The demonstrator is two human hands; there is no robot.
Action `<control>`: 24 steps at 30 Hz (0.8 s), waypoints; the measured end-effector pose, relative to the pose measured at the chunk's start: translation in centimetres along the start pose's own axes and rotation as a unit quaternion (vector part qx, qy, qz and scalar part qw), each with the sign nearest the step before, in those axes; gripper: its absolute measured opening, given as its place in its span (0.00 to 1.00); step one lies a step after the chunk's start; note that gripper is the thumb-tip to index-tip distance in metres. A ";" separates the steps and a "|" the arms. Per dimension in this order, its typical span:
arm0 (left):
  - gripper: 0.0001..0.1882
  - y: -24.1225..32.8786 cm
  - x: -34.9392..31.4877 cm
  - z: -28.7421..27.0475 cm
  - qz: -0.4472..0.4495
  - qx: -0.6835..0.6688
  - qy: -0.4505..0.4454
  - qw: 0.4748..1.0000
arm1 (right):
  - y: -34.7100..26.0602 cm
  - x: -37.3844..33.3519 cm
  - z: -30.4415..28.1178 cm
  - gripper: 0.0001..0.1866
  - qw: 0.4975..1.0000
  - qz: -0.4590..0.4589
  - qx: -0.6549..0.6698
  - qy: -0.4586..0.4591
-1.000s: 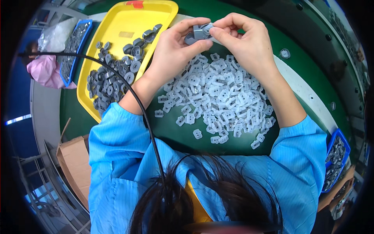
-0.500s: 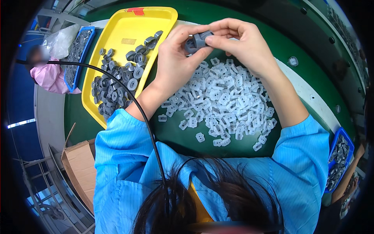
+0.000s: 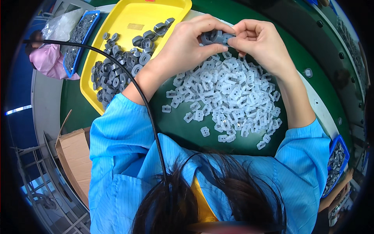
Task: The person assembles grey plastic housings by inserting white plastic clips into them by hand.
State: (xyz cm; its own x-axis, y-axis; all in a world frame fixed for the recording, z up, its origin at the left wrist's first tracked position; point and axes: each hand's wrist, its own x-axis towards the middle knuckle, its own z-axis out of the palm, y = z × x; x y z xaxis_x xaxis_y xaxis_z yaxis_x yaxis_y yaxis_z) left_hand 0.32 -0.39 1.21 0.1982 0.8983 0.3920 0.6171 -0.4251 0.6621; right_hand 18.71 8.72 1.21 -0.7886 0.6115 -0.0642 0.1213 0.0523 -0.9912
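Note:
High over the far edge of the white pile, a round dark grey plastic part (image 3: 215, 37) is held between both hands. My left hand (image 3: 189, 45) wraps its left side, the thumb underneath and the fingers over the top. On its right end my right hand (image 3: 261, 45) pinches with thumb and forefinger, the other fingers curled. Fingertips hide part of the piece, so any smaller part inside it cannot be made out. Below lie many small translucent white plastic pieces (image 3: 237, 91) in a loose heap. Similar grey round parts (image 3: 117, 74) fill the near half of a yellow tray (image 3: 125, 17) on the left.
A black cable (image 3: 130, 74) crosses over the yellow tray and my left forearm. Blue trays of small dark parts stand far left (image 3: 89, 38) and right (image 3: 338, 139). A cardboard box (image 3: 76, 158) is at lower left. Another person in pink (image 3: 48, 60) is beyond the left tray.
Both hands and the grey part appear farther right in view, and the part is turned and more covered by my left hand. The tray and white pile have also shifted in the picture.

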 end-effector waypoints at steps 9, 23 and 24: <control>0.21 0.0 0.0 -0.4 -0.186 -0.243 -0.009 0.952 | 1.4 1.3 -0.9 0.14 0.990 -0.073 0.090 0.077; 0.21 -2.5 -0.4 -1.1 -0.267 -0.352 -0.004 0.897 | 2.2 1.5 -4.6 0.15 0.891 -0.136 -0.379 0.210; 0.21 -2.2 -0.3 -1.0 -0.265 -0.353 0.000 0.897 | 1.1 1.2 -3.1 0.12 0.946 -0.097 -0.293 0.095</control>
State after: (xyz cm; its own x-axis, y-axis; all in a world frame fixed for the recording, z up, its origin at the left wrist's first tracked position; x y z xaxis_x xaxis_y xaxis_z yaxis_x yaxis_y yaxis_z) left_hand -1.90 0.14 0.22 0.0189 0.9950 -0.0982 -0.0109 0.0984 0.9951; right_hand 19.82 11.96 0.44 -0.7151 0.6728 0.1899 0.3423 0.5738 -0.7440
